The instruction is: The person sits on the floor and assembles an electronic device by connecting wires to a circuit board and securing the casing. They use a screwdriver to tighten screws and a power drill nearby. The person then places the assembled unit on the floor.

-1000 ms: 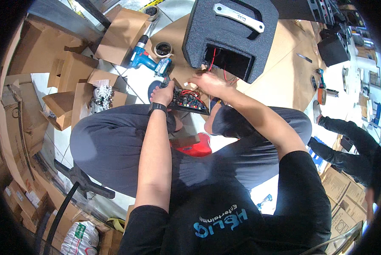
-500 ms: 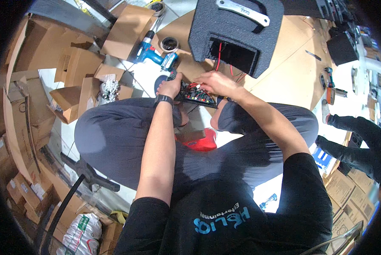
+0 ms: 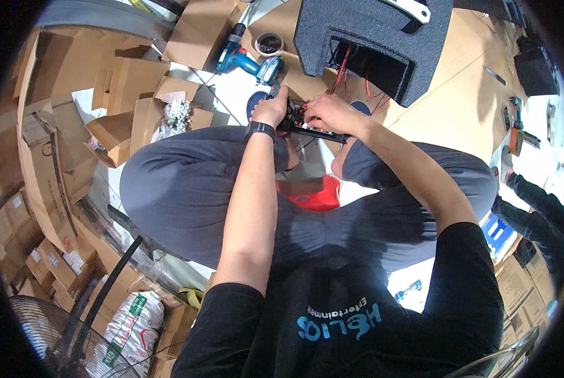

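The circuit board unit (image 3: pixel 296 121) is outside the dark cabinet (image 3: pixel 373 28), near its lower edge. The opening (image 3: pixel 382 72) is uncovered and red wires (image 3: pixel 343 66) hang there, so the work seems midway. The left hand (image 3: pixel 271 110) grips the unit's left end; the right hand (image 3: pixel 332 114) curls over it, its hold I cannot tell. Room is narrow toward the legs (image 3: pixel 382 165), wider rightward over the brown sheet (image 3: pixel 461 82).

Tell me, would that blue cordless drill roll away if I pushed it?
Probably not: the cordless drill lies on its side, and its angled handle would likely make it swivel instead. It may feel heavy for its size, given the chunky battery pack at the handle's end. Its casing looks hard, so it shouldn't flop.
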Demonstrator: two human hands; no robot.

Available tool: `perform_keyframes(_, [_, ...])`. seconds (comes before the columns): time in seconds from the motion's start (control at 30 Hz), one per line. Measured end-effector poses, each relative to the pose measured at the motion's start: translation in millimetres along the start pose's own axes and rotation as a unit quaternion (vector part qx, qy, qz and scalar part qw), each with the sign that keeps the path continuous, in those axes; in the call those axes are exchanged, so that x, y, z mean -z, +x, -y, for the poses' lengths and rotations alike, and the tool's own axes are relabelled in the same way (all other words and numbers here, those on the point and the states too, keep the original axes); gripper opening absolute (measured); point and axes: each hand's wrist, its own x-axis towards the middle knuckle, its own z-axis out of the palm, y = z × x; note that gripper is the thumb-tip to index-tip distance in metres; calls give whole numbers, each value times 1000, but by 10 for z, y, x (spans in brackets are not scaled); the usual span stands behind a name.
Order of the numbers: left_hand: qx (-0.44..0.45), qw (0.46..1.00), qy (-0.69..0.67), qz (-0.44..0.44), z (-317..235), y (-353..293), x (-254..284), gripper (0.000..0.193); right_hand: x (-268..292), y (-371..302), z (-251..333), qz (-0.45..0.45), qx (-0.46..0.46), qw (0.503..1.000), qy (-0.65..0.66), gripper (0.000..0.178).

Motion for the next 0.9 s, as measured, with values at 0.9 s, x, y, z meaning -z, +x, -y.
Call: perform_keyframes(0.9, [28,997,-70,-14,-148,-374,120,107,-17,212,-3,46,-75,995,40,14])
